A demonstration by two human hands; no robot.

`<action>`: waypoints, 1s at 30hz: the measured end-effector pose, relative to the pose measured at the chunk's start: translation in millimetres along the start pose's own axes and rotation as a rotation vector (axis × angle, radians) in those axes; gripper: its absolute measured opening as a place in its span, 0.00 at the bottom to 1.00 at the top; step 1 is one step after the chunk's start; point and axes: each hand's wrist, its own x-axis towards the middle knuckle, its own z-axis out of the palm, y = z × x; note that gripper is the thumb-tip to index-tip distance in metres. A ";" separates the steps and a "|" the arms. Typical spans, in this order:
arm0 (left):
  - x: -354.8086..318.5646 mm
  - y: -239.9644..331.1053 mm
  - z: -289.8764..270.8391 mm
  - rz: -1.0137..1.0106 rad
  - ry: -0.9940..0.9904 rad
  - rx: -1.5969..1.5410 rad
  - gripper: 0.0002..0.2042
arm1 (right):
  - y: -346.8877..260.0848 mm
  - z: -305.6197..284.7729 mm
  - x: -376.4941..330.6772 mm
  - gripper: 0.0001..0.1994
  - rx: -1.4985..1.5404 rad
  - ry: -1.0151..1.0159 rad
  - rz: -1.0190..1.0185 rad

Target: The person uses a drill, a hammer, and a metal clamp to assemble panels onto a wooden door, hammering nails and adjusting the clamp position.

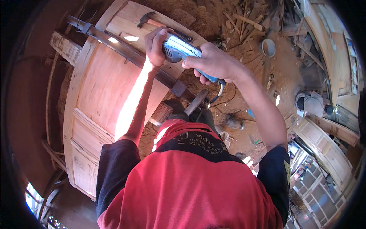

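With my right hand [217, 63] I grip the handle end of a blue and silver corded power tool [183, 47]. My left hand [155, 45] is closed around its other end. Its cord [220, 91] hangs from the handle below my right hand. What the tool's working end touches cannot be made out. Beneath the tool lies a large panelled wooden door [110, 76]. A long metal bar clamp [133, 57] crosses the door, with its wooden-looking crosspiece [196, 102] near my body. A claw hammer [146, 20] rests on the door's far part, beyond my left hand.
Wood offcuts [249, 24] lie piled on the sawdust-covered floor at the far right, near a pale bucket [268, 47]. Another person [312, 103] is low down at the right. More wooden panels [324, 143] stand there. A wooden block [66, 47] juts from the door's left side.
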 end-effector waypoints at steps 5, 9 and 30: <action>-3.4 5.3 2.4 -0.140 0.034 -0.090 0.21 | 1.2 1.0 1.4 0.19 -0.044 0.014 0.003; -9.4 -6.6 -0.8 -0.060 0.061 -0.024 0.21 | -1.0 -0.3 1.7 0.20 -0.092 -0.002 0.009; -15.6 -0.2 5.3 -0.114 0.065 -0.059 0.23 | 0.4 -4.2 2.5 0.23 -0.280 -0.034 0.016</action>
